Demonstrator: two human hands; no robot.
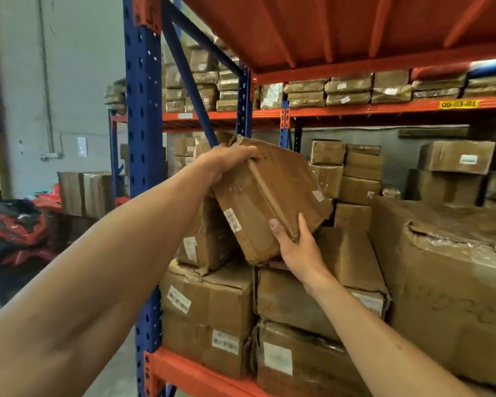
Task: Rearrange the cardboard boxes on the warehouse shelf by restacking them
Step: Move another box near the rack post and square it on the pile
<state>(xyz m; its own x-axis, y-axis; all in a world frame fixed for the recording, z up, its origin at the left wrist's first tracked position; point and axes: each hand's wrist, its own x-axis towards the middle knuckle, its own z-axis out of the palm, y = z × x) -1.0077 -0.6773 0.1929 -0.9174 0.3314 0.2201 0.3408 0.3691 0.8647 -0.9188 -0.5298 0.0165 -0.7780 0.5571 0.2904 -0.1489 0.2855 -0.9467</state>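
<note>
A taped brown cardboard box (269,193) is tilted in the air above the stacked boxes on the shelf. My left hand (226,163) grips its upper left corner. My right hand (297,246) holds its lower right edge from below, thumb on the front face. Below it a small labelled box (204,239) leans on a wide box (209,308) at the shelf's left end. Another worn box (304,299) lies under my right hand, with one more box (295,359) beneath it.
A large torn carton (453,285) fills the shelf's right side. Smaller boxes (352,173) are stacked at the back. The blue upright (142,138) and its diagonal brace (192,90) stand left of the box. The orange deck (355,27) is overhead. Red-black bags (17,233) lie on the floor.
</note>
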